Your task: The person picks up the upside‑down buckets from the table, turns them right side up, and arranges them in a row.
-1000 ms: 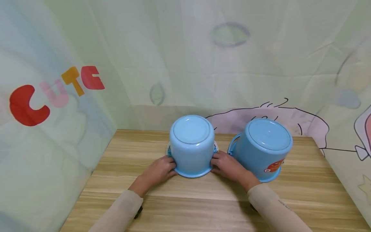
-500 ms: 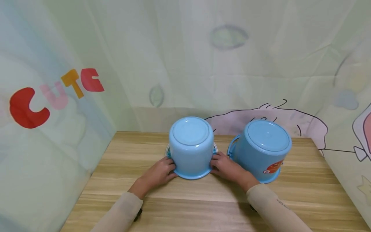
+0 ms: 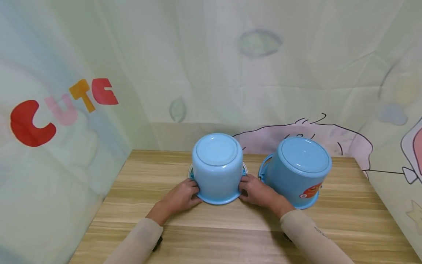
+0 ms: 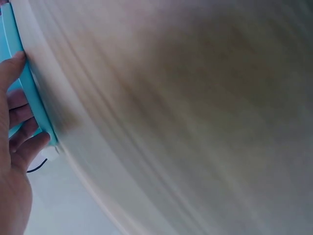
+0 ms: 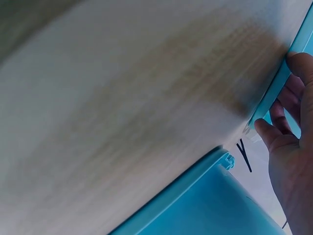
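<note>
The wood-grain tabletop (image 3: 211,238) runs to a far edge against the printed cloth backdrop (image 3: 211,73), cloth flanking it left and right too, and toward that far edge, around the middle, there's the upturned pale-blue bucket (image 3: 217,176), base up, rim down! On its left a wide stretch of wood reaches to the table's left edge; on the near side, another broad stretch opens between the two forearms. The right is the tight side: just across a narrow gap stands the upturned blue bucket with a red-orange label (image 3: 298,170), its handle (image 3: 262,167) poking left into that gap, and wood again from there to the right edge.

Now the hands! The left hand (image 3: 182,195) comes in from near left, wrist low, thumb on the near side, fingers bent round the rim (image 4: 33,98), pinching it. The right hand (image 3: 258,191) mirrors it from near right, sitting right in the gap, thumb and curled fingers pinching the opposite side of the rim. Pale sleeves (image 3: 138,238) trail back to the near edge of view, the right cuff lying just near of the labelled bucket's rim, touching or apart I cannot tell
</note>
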Demonstrator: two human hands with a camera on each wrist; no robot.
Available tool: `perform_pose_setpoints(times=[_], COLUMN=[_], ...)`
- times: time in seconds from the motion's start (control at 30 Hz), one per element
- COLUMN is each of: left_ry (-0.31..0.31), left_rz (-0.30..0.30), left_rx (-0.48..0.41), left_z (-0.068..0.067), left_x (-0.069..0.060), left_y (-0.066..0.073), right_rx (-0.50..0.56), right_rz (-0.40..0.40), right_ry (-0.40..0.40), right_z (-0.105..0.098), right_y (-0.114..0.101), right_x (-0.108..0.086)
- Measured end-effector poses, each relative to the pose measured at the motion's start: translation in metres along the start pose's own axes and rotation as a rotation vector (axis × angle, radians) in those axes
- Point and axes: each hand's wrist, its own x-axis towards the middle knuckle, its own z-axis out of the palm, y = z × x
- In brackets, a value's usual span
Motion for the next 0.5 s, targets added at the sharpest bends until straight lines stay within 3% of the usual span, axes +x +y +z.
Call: perform_pose_setpoints(times=[0.17, 0.5], left_ry=[0.031, 0.034], left_rz=[0.018, 0.011], left_rx=[0.005, 0.006], left_z=[0.0006, 0.0002], left_x=[-0.0005, -0.0036], left_y=[-0.0014, 0.0011], right_rx=[-0.004, 0.001], right_rz=[-0.016, -0.065], right_ry=[0.002, 0.020], right_z=[0.0006, -0.0011], right_y=[0.0010, 0.0014], right_x=[0.0005, -0.0043])
